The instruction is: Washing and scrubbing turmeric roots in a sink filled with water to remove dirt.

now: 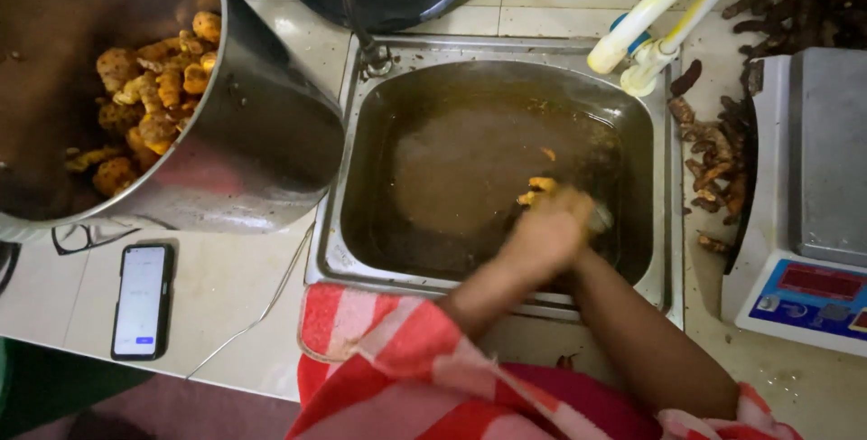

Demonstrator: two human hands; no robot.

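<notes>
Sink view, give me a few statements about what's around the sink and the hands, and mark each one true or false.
1. The sink holds murky brown water. True.
2. Both hands, left hand and right hand, are together over the sink's right part. True; they are motion-blurred.
3. The big steel pot is empty. False: it holds yellow-orange turmeric roots.
4. The phone lies right of the sink. False: it lies left, on the tiled counter.
5. A digital scale stands right of the sink. True.
6. The dark unwashed roots lie inside the pot. False: they lie beside the scale.
</notes>
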